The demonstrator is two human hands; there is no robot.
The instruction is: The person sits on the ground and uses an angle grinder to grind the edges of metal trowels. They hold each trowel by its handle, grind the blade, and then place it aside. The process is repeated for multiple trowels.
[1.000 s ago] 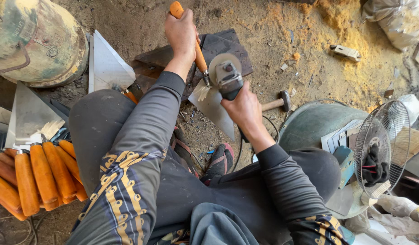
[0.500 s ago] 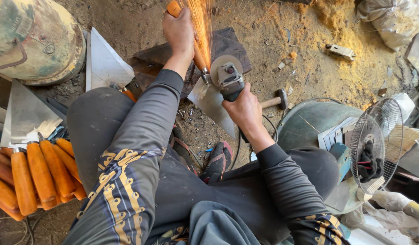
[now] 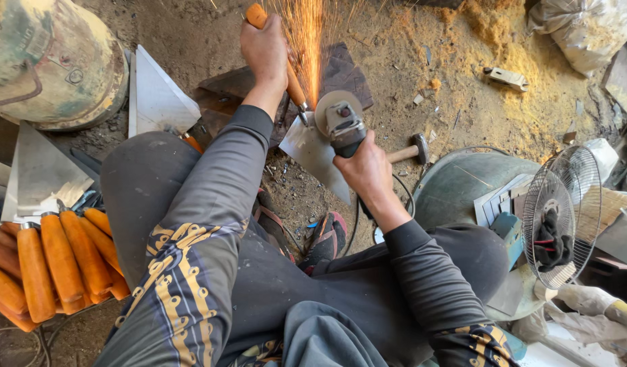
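Note:
My left hand (image 3: 264, 51) grips the orange wooden handle (image 3: 257, 15) of a trowel whose triangular steel blade (image 3: 315, 155) lies flat below it. My right hand (image 3: 362, 166) holds an angle grinder (image 3: 341, 124) with its disc against the joint between blade and handle. A fan of orange sparks (image 3: 307, 41) shoots up and away from the disc. I sit on the dirt ground with both knees drawn up, in dark clothing with gold patterning.
A pile of finished trowels with orange handles (image 3: 52, 268) lies at the left, loose triangular blades (image 3: 157, 98) above them. A hammer (image 3: 410, 151) rests by the grinder. A metal basin (image 3: 463, 187) and a small wire-guarded fan (image 3: 561, 217) stand at the right. Sawdust covers the far ground.
The grinder disc has met the trowel and the sparks have grown from none into a wide spray. Both hands hold nearly the same place.

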